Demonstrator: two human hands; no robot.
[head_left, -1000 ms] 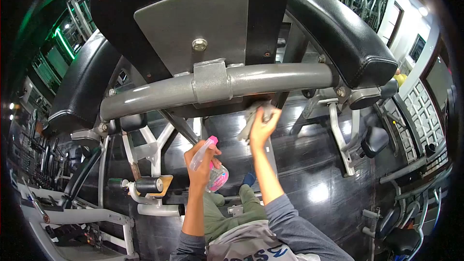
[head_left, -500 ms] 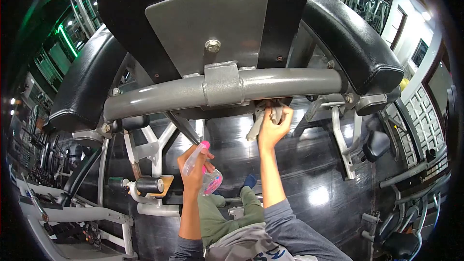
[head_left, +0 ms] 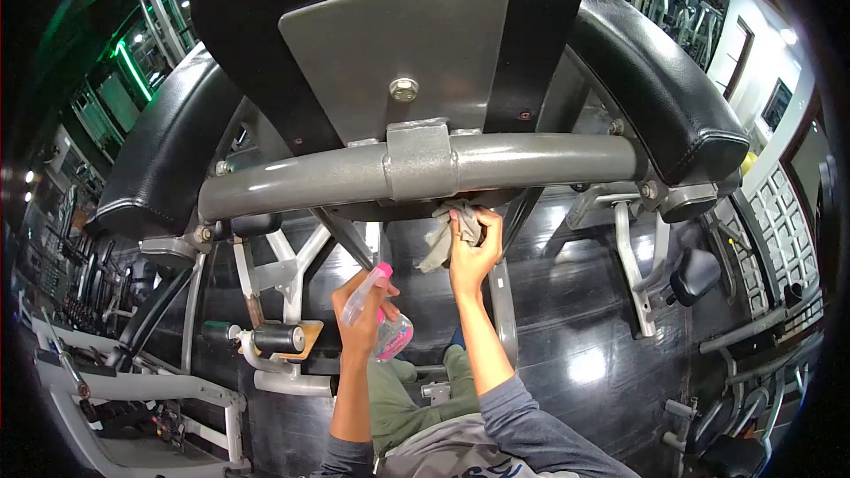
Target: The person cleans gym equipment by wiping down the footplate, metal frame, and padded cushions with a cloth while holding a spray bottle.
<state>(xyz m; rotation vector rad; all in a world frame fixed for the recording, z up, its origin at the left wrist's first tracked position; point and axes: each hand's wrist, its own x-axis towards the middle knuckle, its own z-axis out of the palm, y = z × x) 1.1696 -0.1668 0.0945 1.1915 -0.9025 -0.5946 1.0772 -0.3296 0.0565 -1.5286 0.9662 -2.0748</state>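
My left hand point(head_left: 359, 312) is wrapped round a clear spray bottle point(head_left: 395, 336) with a pink nozzle, held tilted below the machine. My right hand point(head_left: 475, 250) grips a crumpled light-grey cloth point(head_left: 437, 246) just under the curved grey metal bar point(head_left: 531, 159). The cloth's top edge meets the dark underside beneath the bar; whether it presses there I cannot tell. Above the bar stands a black backrest panel with a grey metal plate point(head_left: 390, 44) and a bolt point(head_left: 404, 89).
Black padded arms flank the bar, a left pad point(head_left: 159, 142) and a right pad point(head_left: 660, 88). A roller point(head_left: 276, 338) on a grey frame stands at lower left. Other gym machines surround the dark glossy floor point(head_left: 575, 301), including one with a small black seat point(head_left: 694, 276).
My right hand has shifted left along the underside of the bar with the cloth. My left hand keeps the spray bottle in nearly the same place. The view has moved slightly.
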